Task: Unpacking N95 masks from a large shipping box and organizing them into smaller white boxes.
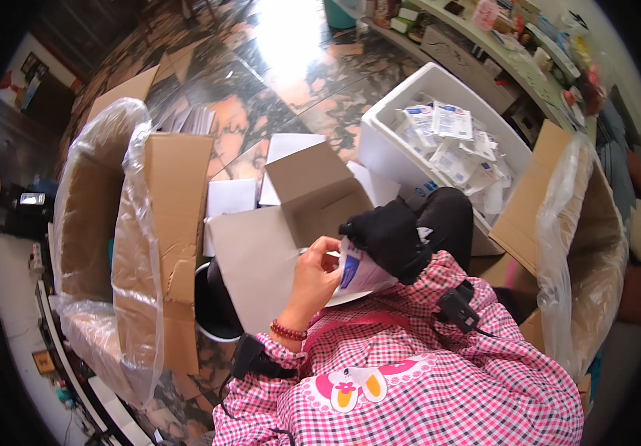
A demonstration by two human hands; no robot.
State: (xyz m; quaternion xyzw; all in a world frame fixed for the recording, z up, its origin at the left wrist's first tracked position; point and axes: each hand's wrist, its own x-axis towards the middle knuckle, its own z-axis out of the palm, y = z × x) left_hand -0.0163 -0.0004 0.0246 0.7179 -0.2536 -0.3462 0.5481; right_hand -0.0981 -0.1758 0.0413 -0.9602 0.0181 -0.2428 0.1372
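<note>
- While the left hand (317, 276), fingers curled nearly closed, appears to pinch the left edge of the packet (360, 271), the right hand (391, 241), covered in black, lies against its far right side; that hand's opening and grip cannot be told.
- Step in hand, as judged: handling one packet between both hands; the next move would call for a firm hold on its edge.
- Beyond: open box (309, 175), its flap (253, 249) obstructing reach leftward.
- Far right: foam tub (381, 126) of further packets (453, 123), partly behind the knee (451, 215).
- Outermost: left carton (179, 178), right carton (523, 201), both plastic-lined.
</note>
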